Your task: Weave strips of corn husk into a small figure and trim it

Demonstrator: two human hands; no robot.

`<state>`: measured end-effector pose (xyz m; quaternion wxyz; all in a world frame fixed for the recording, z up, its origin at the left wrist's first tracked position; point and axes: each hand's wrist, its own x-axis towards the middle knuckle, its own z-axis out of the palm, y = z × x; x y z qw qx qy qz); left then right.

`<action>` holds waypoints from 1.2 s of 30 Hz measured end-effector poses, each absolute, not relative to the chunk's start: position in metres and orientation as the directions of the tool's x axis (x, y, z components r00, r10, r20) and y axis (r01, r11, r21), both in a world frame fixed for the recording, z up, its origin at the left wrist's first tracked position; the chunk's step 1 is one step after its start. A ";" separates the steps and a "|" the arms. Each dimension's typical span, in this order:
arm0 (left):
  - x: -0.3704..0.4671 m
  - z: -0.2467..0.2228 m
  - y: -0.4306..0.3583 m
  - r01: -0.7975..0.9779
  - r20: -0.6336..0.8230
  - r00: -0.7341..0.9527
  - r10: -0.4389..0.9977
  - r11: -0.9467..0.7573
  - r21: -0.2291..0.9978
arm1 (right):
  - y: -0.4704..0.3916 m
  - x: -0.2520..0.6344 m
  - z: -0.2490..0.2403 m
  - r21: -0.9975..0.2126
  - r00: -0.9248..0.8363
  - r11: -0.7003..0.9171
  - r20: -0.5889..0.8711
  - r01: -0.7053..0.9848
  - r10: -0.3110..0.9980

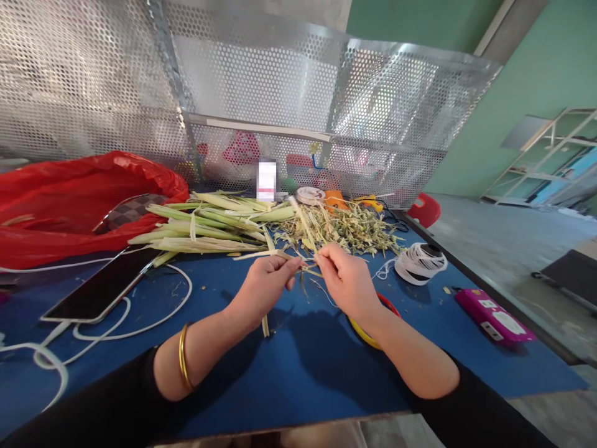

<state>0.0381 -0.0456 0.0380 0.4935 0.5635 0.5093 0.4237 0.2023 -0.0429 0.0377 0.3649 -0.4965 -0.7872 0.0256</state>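
Observation:
My left hand (271,278) and my right hand (344,278) are close together above the blue table (298,379). Both are pinched on pale strips of plant husk (304,225), one strip rising from my right fingers and another running left from my left fingers. Where the strips meet between my fingertips is too small to make out. Behind my left hand lies a pile of long green and cream husks (209,224). A heap of dry, shredded plant bits (347,227) is just beyond my right hand. Under my right wrist sits a yellow and red ring (366,333), partly hidden.
At the left are a red plastic bag (41,199), a tablet (100,289) and a white cable (140,333). A roll of white cord (420,264) and a magenta case (494,316) stand at the right. A perforated metal screen (265,81) rises behind the table.

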 end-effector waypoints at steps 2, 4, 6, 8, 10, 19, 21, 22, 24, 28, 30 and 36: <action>0.039 0.042 -0.048 0.057 -0.105 0.228 0.968 0.094 0.994 | -0.042 0.203 0.038 -0.551 -0.199 0.498 0.513 0.669 0.835; 0.040 0.045 -0.050 0.040 -0.138 0.269 0.953 0.132 0.990 | -0.042 0.202 0.037 -0.624 -0.191 0.493 0.487 0.607 0.852; 0.041 0.046 -0.052 0.057 -0.133 0.261 0.956 0.122 0.991 | -0.042 0.200 0.036 -0.634 -0.194 0.505 0.495 0.585 0.847; 0.042 0.045 -0.052 0.055 -0.130 0.254 0.958 0.120 0.991 | -0.043 0.198 0.035 -0.616 -0.199 0.524 0.517 0.588 0.832; 0.042 0.044 -0.052 0.042 -0.141 0.260 0.955 0.135 0.990 | -0.044 0.197 0.035 -0.608 -0.198 0.526 0.523 0.595 0.829; 0.040 0.046 -0.052 0.064 -0.175 0.301 0.937 0.163 0.985 | -0.045 0.194 0.034 -0.617 -0.117 0.469 0.521 0.632 0.845; 0.039 0.048 -0.051 0.037 -0.174 0.279 0.944 0.171 0.985 | -0.043 0.199 0.038 -0.711 -0.140 0.439 0.440 0.549 0.887; 0.038 0.049 -0.051 0.014 -0.176 0.269 0.947 0.179 0.984 | -0.042 0.201 0.041 -0.755 -0.173 0.421 0.390 0.503 0.905; 0.036 0.051 -0.050 -0.046 -0.194 0.244 0.950 0.211 0.976 | -0.041 0.206 0.046 -0.776 -0.233 0.404 0.331 0.485 0.915; 0.035 0.052 -0.047 -0.126 -0.226 0.191 0.955 0.252 0.960 | -0.042 0.209 0.046 -0.660 -0.274 0.449 0.357 0.602 0.893; 0.035 0.048 -0.046 -0.121 -0.204 0.173 0.963 0.227 0.966 | -0.044 0.207 0.042 -0.631 -0.292 0.474 0.377 0.614 0.879; 0.039 0.037 -0.044 -0.169 -0.135 0.027 0.990 0.138 0.976 | -0.053 0.197 0.033 -0.410 -0.372 0.614 0.530 0.674 0.762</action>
